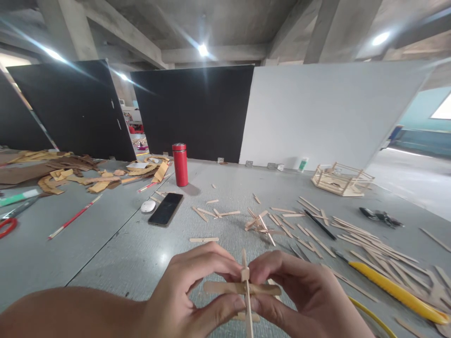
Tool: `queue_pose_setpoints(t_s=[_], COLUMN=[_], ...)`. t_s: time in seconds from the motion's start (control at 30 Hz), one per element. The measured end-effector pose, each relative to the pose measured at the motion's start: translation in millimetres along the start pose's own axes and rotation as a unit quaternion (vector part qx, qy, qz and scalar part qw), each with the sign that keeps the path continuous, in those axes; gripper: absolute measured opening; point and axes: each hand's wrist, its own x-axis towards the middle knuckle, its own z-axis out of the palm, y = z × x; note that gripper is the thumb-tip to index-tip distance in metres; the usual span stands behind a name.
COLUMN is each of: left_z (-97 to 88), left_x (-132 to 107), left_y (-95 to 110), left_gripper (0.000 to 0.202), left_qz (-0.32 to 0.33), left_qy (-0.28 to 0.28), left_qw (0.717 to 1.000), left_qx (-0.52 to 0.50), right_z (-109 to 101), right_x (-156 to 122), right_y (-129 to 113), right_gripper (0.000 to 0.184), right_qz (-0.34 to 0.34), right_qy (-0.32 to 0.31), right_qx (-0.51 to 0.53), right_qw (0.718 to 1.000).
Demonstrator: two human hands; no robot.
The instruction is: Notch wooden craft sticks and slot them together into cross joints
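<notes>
Between my two hands is a small structure of crossed wooden craft sticks (248, 305), held low over the grey table. My left hand (197, 286) pinches it from the left, with thumb and fingertips close to where the sticks cross. From the right, my right hand (296, 286) grips the same joint, its thumb below and index finger above. One stick points away from me, while a flat one lies across it. Part of the structure is hidden behind my fingers. Just beyond my hands sits a small pile of joined stick pieces (260, 223).
Loose craft sticks (373, 241), a yellow utility knife (394, 288) and a black pen (320, 224) lie right. Behind are a phone (166, 209), white earbud case (148, 206), red flask (180, 165) and stick-built model (341, 180). Cardboard scraps (70, 171) and red-handled scissors (7, 226) lie left.
</notes>
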Motion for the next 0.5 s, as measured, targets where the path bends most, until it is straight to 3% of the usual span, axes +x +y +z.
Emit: queue_pose_setpoints(t_s=[0.5], left_z=[-0.6], left_x=[1.3], left_y=[0.0], left_gripper=[0.027], left_qz=[0.043], left_qy=[-0.007], left_qw=[0.999], left_qx=[0.011], right_z=[-2.8], right_x=[-2.5], right_y=[0.7], right_gripper=[0.014], right_qz=[-0.015], right_qy=[-0.037], right_qx=[-0.043], right_qw=[0.998])
